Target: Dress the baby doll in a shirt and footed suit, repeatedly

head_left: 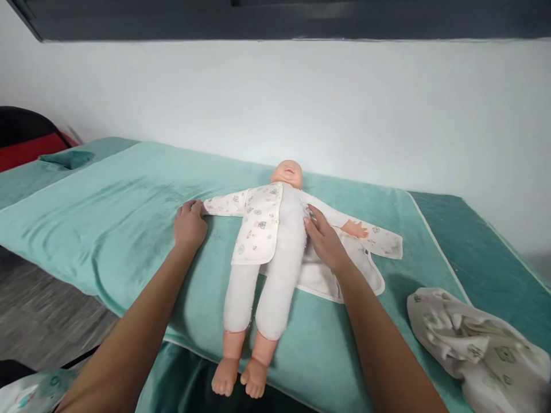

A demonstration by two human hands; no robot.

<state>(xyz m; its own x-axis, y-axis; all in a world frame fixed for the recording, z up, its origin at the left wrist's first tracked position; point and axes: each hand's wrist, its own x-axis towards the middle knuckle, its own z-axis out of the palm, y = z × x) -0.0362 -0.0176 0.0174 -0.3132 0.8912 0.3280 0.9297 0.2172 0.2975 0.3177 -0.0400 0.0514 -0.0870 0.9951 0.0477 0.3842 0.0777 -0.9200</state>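
Observation:
A baby doll [282, 310] with a white cloth body lies face up, its feet over the near edge. A white printed baby jacket [258, 226] covers one side of its chest. The jacket's other half [318, 281] lies spread under the doll at the right. On that side the doll's bare hand [355, 228] rests on top of the sleeve. My left hand [190, 223] is closed at the cuff of the left sleeve [226, 205]; the doll's hand there is hidden. Against the doll's right-hand side, my right hand [323, 238] rests with fingers stretched.
A green cloth [142, 189] covers the bed. Crumpled printed baby clothing [477, 350] lies at the near right. A white wall [275, 103] stands behind, with a dark panel [275, 23] above. A red and black object [30, 143] is at the far left.

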